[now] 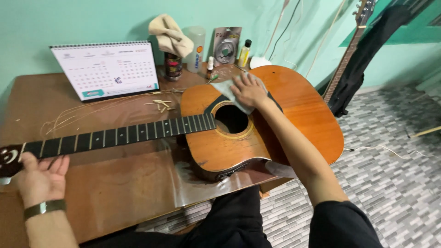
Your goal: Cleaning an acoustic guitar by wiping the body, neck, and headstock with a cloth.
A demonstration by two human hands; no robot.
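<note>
- Brown polished wooden surface (119,183) carries an orange-brown acoustic guitar (303,115) lying face up, neck pointing left, body overhanging the right edge.
- Left hand (40,178) cups the dark headstock (9,160) from below, fingers loosely curled around it, palm up.
- The black fretboard (119,134) is bare; loose removed strings (87,110) and small pale bridge pins (161,105) lie on the surface just behind the neck, in front of a white desk calendar (105,69).
- Right hand (249,89) lies flat, fingers spread, pressing a grey-green cloth (226,89) onto the guitar top just beyond the round soundhole (232,119).
- Judging from this, stripping the strings looks done and wiping the body is under way; restringing appears left.
- Small bottles (245,53) and a packaged coil (226,46) stand against the green wall.
</note>
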